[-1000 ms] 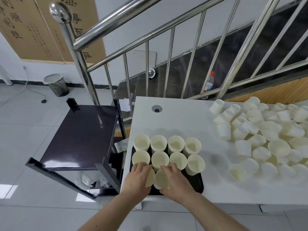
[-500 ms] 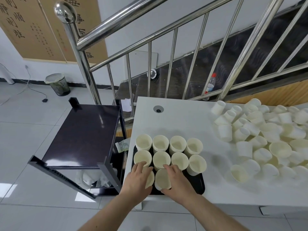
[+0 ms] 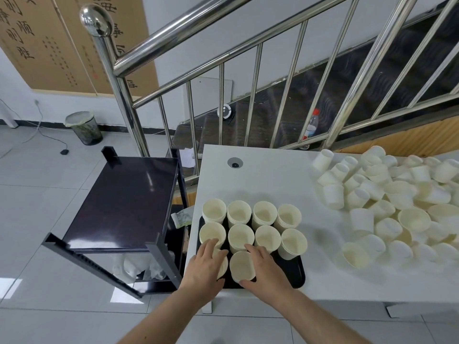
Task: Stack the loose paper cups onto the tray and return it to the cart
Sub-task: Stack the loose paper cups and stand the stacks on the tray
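On the near left corner of the white table [image 3: 273, 184]: black rectangular plastic tray [image 3: 294, 274], carrying cream paper cup stacks [image 3: 250, 224] in two rows of four, several rims showing nested layers. Third, near row just begun with two stacks. Left hand [image 3: 207, 264] curled over the leftmost near stack [image 3: 223, 265], fingers draped across its rim, most of it hidden. Right hand [image 3: 264, 268] wrapped round the next stack [image 3: 243, 266], thumb on its near side, fingers along its right flank. Both stacks apparently seated on the tray, being steadied or nudged into line; full release not confirmable.

Far right of the table: large heap of loose cream paper cups [image 3: 397, 202], many tipped or on their sides, well apart from the tray. Left of the table: dark glossy two-tier cart [image 3: 124, 202], top shelf bare, just beside the table edge.

Progress, judged: partway at best. Ten stacks on the tray, room for perhaps two more in the near row. Heap far from cleared. Tray not yet lifted; return to the cart not started.
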